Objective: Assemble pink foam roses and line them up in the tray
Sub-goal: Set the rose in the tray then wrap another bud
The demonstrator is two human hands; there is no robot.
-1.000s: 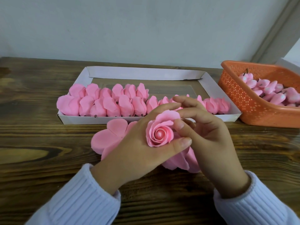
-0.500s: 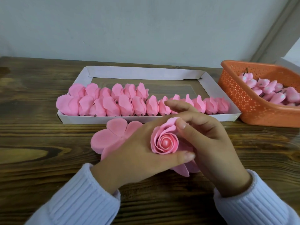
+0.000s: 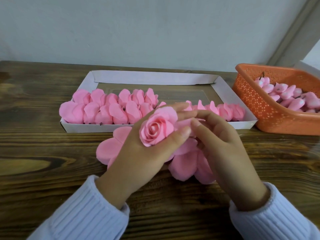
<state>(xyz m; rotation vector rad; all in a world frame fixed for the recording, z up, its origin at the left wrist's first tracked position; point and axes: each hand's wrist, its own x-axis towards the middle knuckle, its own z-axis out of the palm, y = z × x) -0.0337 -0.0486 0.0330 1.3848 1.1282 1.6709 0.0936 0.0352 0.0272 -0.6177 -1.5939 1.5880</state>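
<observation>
Pink foam rose (image 3: 155, 130): held in the curled grip of the left hand (image 3: 142, 158) above the dark wooden counter (image 3: 43, 153), near the white cardboard tray (image 3: 155, 77). Right hand (image 3: 223, 146) is set beside it; the state of its grip cannot be told.

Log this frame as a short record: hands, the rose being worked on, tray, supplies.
left hand: grips the rose, bloom facing up
right hand: fingertips at the rose's outer petals; grip unclear
tray: finished roses along the near side, with a shorter second row behind them at the left
petals: loose, flat on the table under the hands
basket: right of the tray, holds buds
</observation>
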